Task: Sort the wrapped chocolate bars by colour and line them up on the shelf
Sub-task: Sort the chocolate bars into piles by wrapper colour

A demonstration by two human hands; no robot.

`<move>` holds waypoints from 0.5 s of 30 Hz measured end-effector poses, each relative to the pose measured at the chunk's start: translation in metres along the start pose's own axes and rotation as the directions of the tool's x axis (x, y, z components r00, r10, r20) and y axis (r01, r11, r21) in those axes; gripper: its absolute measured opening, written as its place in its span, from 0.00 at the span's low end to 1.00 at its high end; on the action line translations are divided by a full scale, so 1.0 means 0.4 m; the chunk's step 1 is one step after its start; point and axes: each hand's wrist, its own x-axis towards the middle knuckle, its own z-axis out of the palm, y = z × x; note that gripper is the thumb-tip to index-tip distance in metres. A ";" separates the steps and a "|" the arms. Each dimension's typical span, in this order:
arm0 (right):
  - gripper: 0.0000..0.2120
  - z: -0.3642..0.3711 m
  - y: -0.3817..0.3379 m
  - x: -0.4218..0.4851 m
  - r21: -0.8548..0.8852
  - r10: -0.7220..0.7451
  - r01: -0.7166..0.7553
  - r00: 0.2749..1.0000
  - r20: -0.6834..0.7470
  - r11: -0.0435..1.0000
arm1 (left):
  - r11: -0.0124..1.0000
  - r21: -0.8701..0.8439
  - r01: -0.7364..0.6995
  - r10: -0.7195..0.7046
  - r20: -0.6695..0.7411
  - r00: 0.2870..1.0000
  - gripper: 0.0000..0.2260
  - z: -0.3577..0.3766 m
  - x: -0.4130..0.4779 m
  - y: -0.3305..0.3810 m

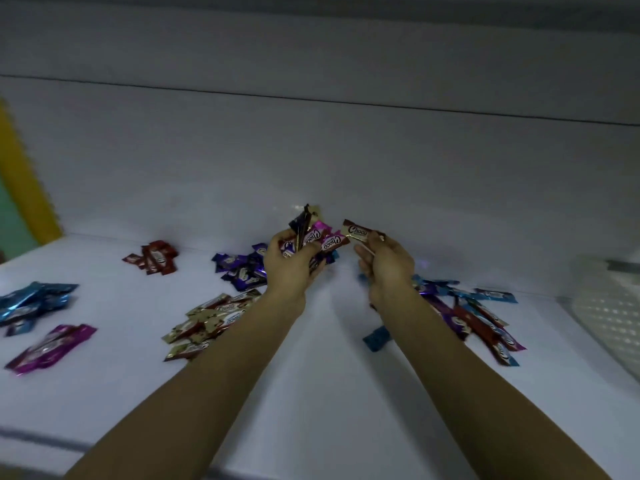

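Observation:
My left hand (292,263) grips a mixed bunch of wrapped bars (317,235), pink, purple and dark brown, held up above the white shelf (311,393). My right hand (384,263) pinches a single gold bar (356,231) just right of that bunch. Sorted heaps lie on the shelf: red bars (154,259) at the back left, purple bars (240,268) behind my left wrist, gold bars (207,318) under my left forearm, blue bars (33,303) and pink bars (52,346) at the far left. An unsorted mixed pile (478,315) lies right of my right arm.
A single blue bar (377,337) lies between my forearms. A translucent white plastic container (609,306) stands at the right edge. The shelf's white back wall (311,150) rises close behind my hands. A yellow strip (24,181) borders the left side.

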 end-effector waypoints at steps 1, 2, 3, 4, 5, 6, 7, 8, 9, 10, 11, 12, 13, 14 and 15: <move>0.08 0.029 0.014 -0.012 -0.020 0.012 -0.011 0.999 0.050 1.000 | 0.998 0.036 -0.043 0.044 -0.020 0.999 0.14 -0.032 0.004 0.023; 0.07 0.058 0.027 -0.025 -0.042 0.025 -0.021 0.995 0.099 0.999 | 0.995 0.061 -0.080 0.082 -0.036 0.996 0.14 -0.065 0.006 0.047; 0.06 0.085 0.040 -0.038 -0.070 0.038 -0.028 0.989 0.145 0.997 | 0.991 0.074 -0.109 0.113 -0.048 0.992 0.14 -0.099 0.004 0.072; 0.06 0.109 0.053 -0.052 -0.103 0.046 -0.027 0.981 0.189 0.994 | 0.987 0.084 -0.135 0.140 -0.056 0.989 0.13 -0.134 0.000 0.095; 0.06 0.128 0.067 -0.065 -0.148 0.050 -0.015 0.972 0.231 0.989 | 0.983 0.099 -0.157 0.164 -0.065 0.984 0.13 -0.170 -0.008 0.117; 0.07 0.143 0.082 -0.078 -0.214 0.048 0.012 0.960 0.276 0.977 | 0.976 0.121 -0.179 0.189 -0.076 0.979 0.12 -0.207 -0.015 0.135; 0.07 0.152 0.098 -0.090 -0.298 0.045 0.059 0.943 0.331 0.953 | 0.969 0.145 -0.200 0.214 -0.087 0.973 0.12 -0.243 -0.024 0.150; 0.06 0.156 0.113 -0.104 -0.388 0.046 0.124 0.915 0.400 0.913 | 0.961 0.172 -0.216 0.235 -0.100 0.967 0.12 -0.277 -0.032 0.162; 0.03 0.158 0.130 -0.116 -0.461 0.053 0.198 0.878 0.476 0.865 | 0.955 0.196 -0.224 0.249 -0.113 0.962 0.13 -0.308 -0.041 0.171; 0.02 0.157 0.147 -0.129 -0.511 0.068 0.265 0.837 0.543 0.818 | 0.951 0.213 -0.222 0.252 -0.122 0.960 0.13 -0.336 -0.051 0.178; 0.04 0.157 0.163 -0.140 -0.544 0.079 0.328 0.800 0.594 0.772 | 0.953 0.215 -0.215 0.245 -0.124 0.961 0.14 -0.359 -0.062 0.181; 0.05 0.158 0.181 -0.146 -0.563 0.079 0.389 0.770 0.634 0.729 | 0.956 0.206 -0.210 0.238 -0.121 0.964 0.13 -0.379 -0.071 0.183; 0.06 0.159 0.197 -0.149 -0.577 0.068 0.449 0.747 0.662 0.682 | 0.962 0.185 -0.203 0.226 -0.115 0.967 0.13 -0.395 -0.078 0.183; 0.06 0.160 0.213 -0.150 -0.590 0.058 0.501 0.730 0.681 0.633 | 0.968 0.163 -0.192 0.210 -0.106 0.972 0.12 -0.409 -0.086 0.183; 0.05 0.162 0.227 -0.149 -0.602 0.052 0.539 0.717 0.695 0.589 | 0.973 0.144 -0.179 0.194 -0.094 0.976 0.12 -0.420 -0.092 0.184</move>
